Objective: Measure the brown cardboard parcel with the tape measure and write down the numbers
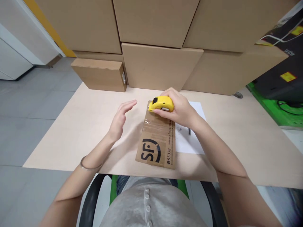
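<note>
A yellow tape measure (pixel 163 103) is gripped in my right hand (pixel 181 107), above the far end of a small brown cardboard box (pixel 153 135). Black "SF" lettering and strips of clear tape mark the box's top. To the left of the box, my left hand (pixel 118 121) is raised over the table with fingers stretched out, touching nothing. Partly under the box and my right forearm lies a white sheet of paper (pixel 189 145) with handwriting on it. A dark pen (pixel 189 131) rests on that sheet.
Large cardboard boxes (pixel 156 66) are stacked along the table's far edge. A flat brown box (pixel 104 75) stands at the back left of the pale table (pixel 236 132). At the right is a black printer box (pixel 279 72) above a green surface (pixel 267 104).
</note>
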The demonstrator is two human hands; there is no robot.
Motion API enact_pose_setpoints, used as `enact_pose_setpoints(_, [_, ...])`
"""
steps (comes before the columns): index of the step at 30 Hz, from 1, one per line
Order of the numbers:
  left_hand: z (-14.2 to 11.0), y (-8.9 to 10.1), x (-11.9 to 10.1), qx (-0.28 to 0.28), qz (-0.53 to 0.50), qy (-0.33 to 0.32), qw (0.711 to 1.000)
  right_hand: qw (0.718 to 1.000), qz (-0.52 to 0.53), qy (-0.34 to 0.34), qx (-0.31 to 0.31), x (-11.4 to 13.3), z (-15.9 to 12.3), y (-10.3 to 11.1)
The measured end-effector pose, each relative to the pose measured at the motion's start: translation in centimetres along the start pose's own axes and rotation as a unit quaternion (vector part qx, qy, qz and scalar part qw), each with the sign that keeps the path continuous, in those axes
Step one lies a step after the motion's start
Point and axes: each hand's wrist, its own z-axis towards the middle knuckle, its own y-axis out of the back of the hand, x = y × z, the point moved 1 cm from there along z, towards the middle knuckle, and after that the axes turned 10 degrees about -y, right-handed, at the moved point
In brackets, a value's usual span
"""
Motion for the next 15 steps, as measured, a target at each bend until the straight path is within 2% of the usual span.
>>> enact_pose_setpoints(2, [-1.8, 0.0, -2.2, 0.048, 0.044, -0.089, 0.994, 0.991, 0.102, -0.065, -0.052, -1.3, -0.4, 0.6])
enact_pose_setpoints(4, [-3.5, -0.5, -3.8, 0.118, 0.073, -0.181, 0.974, 0.961, 0.212, -0.155, -0.088, -3.1, -0.9, 1.2])
enact_pose_setpoints(6, [-4.9, -1.3, -4.5, 0.162, 0.113, -0.230, 0.953, 0.927, 0.292, -0.222, -0.082, -4.9, -1.3, 1.5])
enact_pose_setpoints(8, [-5.9, -2.1, -4.3, 0.166, 0.141, -0.246, 0.944, 0.904, 0.335, -0.262, -0.039, -6.2, -1.7, 1.6])
enact_pose_setpoints(11, [-6.7, -2.7, -3.3, 0.078, 0.141, -0.231, 0.960, 0.886, 0.360, -0.294, 0.004, -6.9, -2.3, 1.6])
enact_pose_setpoints(13, [-6.7, -2.6, -3.0, -0.020, 0.148, -0.197, 0.969, 0.888, 0.355, -0.292, -0.017, -6.3, -2.8, 2.2])
enact_pose_setpoints(15, [-6.3, -2.1, -3.2, -0.121, 0.168, -0.126, 0.970, 0.897, 0.335, -0.284, -0.049, -5.0, -3.5, 3.2])
